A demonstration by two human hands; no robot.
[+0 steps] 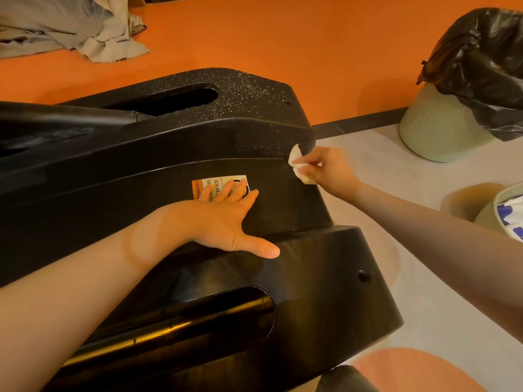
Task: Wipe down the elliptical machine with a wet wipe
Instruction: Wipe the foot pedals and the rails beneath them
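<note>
Your right hand (319,168) pinches a crumpled white wet wipe (298,164) against the far edge of the black plastic elliptical housing (158,142). Your left hand (223,219) lies flat, fingers spread, over its orange-and-white warning sticker (218,182). Beyond your grip, a pale green bin (435,131) holds a black bag liner (486,69).

Left hand (223,219) flat on elliptical housing (169,154), fingers over warning label (219,188). Beyond and right of it, right hand (319,168) pinching wet wipe (297,162) against housing's far edge. Lined bin (464,89) on floor beyond right hand, to its right. Crumpled cloth (65,26) far beyond left hand, leftward
</note>
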